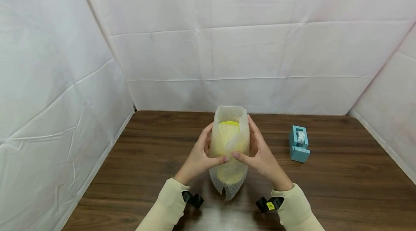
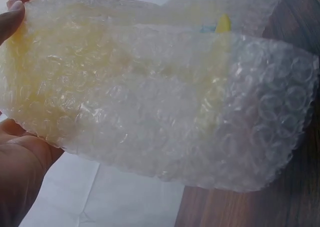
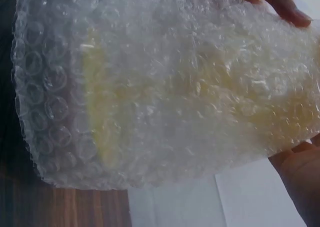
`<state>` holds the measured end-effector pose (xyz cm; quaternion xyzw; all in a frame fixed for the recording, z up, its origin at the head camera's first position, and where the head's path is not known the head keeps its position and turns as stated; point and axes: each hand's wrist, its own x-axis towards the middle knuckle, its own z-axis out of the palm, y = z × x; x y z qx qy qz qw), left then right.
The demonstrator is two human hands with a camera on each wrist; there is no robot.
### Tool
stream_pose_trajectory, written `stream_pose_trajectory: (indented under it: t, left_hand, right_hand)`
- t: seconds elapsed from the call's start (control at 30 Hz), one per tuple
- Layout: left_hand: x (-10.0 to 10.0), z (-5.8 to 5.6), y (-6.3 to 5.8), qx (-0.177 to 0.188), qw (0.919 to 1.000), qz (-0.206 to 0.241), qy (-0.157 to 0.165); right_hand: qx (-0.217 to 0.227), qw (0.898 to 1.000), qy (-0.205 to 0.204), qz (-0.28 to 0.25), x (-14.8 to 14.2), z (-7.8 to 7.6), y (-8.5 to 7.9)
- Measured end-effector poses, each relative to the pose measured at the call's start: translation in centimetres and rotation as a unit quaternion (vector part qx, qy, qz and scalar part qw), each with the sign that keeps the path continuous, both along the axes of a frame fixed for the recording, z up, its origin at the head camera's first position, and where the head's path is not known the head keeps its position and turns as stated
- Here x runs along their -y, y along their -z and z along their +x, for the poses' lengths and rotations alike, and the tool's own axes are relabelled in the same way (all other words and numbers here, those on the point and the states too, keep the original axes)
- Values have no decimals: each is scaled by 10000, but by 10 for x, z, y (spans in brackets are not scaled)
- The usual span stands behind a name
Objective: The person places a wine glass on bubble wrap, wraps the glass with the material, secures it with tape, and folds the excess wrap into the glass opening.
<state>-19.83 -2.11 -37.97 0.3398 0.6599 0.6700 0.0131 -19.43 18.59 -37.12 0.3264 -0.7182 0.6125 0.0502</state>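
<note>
A roll of bubble wrap is wrapped around a yellow-rimmed object, whose kind the wrap hides. Its far end gapes open, and its near end comes to a loose, split point over the table. My left hand grips the left side, thumb across the front. From the right, my right hand holds the other side, its thumb meeting the front close to the left one. In the left wrist view the bubble wrap fills the picture, and a yellow edge shows through it. The right wrist view shows the same wrap close up.
A blue tape dispenser with a roll of clear tape stands on the brown wooden table, to the right of the hands. White cloth walls enclose the table at the back and both sides.
</note>
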Motion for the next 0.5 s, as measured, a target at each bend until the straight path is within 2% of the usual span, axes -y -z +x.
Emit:
stream_pose_trajectory:
  t: [0.13,0.27,0.33,0.43,0.5]
  left_hand:
    - [0,-1,4,-98,9999,53,-8]
    - [0,-1,5,-147,9999,27,-29]
    - [0,-1,6,-151,9999,21,-37]
    - [0,-1,6,-159,9999,36,-54]
    - [0,-2,6,-155,9998,74,-35]
  right_hand:
    - [-225,9994,138,232,0,2,0]
    - [-371,9981,315,383,3,9,-7]
    - [-618,9956,488,512,5,13,-11]
    - [-1353,9863,772,551,7,16,-14]
    - [-2119,9716,949,458,8,14,-13]
